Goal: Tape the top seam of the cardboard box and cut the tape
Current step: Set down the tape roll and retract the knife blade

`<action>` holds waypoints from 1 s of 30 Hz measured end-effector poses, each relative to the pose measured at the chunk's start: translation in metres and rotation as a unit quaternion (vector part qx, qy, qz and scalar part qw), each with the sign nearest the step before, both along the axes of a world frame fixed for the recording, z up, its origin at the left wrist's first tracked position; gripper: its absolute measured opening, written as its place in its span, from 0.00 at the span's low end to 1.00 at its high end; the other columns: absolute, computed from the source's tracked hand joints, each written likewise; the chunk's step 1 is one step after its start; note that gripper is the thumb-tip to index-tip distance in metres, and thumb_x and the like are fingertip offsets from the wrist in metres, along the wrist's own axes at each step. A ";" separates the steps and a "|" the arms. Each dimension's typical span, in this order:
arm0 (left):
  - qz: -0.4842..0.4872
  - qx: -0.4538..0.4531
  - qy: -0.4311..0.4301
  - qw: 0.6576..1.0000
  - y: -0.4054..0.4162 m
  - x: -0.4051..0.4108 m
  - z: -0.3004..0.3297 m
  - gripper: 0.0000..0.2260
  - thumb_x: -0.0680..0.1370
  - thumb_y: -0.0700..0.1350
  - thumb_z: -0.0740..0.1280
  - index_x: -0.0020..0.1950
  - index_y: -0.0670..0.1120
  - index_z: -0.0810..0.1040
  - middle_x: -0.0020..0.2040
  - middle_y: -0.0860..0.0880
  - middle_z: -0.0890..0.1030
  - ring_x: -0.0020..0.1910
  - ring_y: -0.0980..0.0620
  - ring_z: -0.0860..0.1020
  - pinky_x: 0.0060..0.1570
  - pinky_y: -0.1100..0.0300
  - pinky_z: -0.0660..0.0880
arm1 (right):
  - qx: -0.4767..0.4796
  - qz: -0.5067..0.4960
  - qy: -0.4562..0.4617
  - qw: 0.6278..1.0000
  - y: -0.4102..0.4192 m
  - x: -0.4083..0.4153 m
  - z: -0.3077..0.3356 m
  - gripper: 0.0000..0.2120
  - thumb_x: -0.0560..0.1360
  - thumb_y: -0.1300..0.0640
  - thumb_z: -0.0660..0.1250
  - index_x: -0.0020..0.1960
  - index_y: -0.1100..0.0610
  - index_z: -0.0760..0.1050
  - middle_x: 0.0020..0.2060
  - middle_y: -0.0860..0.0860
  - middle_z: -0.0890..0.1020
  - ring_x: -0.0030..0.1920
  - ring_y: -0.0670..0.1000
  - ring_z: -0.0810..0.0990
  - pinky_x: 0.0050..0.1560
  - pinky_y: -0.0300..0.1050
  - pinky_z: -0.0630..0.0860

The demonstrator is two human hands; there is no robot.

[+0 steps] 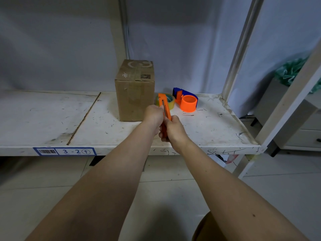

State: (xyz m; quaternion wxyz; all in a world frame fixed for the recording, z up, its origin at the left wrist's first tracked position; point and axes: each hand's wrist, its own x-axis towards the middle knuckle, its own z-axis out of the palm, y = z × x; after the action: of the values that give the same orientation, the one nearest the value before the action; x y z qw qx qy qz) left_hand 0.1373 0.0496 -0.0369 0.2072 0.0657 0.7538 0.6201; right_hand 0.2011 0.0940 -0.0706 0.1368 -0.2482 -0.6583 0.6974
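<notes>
A brown cardboard box (135, 91) stands upright on the white shelf (52, 119), flaps closed, with tape over its top seam. Just in front of its right corner, both hands hold an orange utility knife (164, 105) that points up and away. My right hand (173, 130) grips the handle's lower end. My left hand (153, 117) closes around the knife's middle. A roll of clear yellowish tape (169, 101) lies flat behind the knife, partly hidden by it. An orange and blue tape dispenser (186, 100) sits to the right of the roll.
The shelf's front edge carries a blue label reading 3-2 (64, 151). A white upright post (241, 47) rises at the shelf's right rear corner. A grey cabinet (298, 126) with green crumpled material on top stands further right. Tiled floor lies below.
</notes>
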 end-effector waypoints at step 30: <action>-0.215 -0.101 0.031 0.971 0.161 -0.027 -0.066 0.18 0.80 0.36 0.56 0.69 0.40 0.72 0.63 0.43 0.76 0.63 0.44 0.74 0.66 0.54 0.70 | 0.176 -0.222 -0.296 0.912 0.224 -0.062 -0.039 0.11 0.75 0.64 0.62 0.34 0.60 0.68 0.31 0.57 0.75 0.28 0.55 0.72 0.33 0.46 0.71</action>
State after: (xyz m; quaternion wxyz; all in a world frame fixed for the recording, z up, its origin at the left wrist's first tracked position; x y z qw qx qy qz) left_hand 0.1103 0.2104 -0.1034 0.3178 0.2246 0.7866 0.4795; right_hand 0.1389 0.3179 -0.1091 0.1280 -0.5547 -0.7088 0.4166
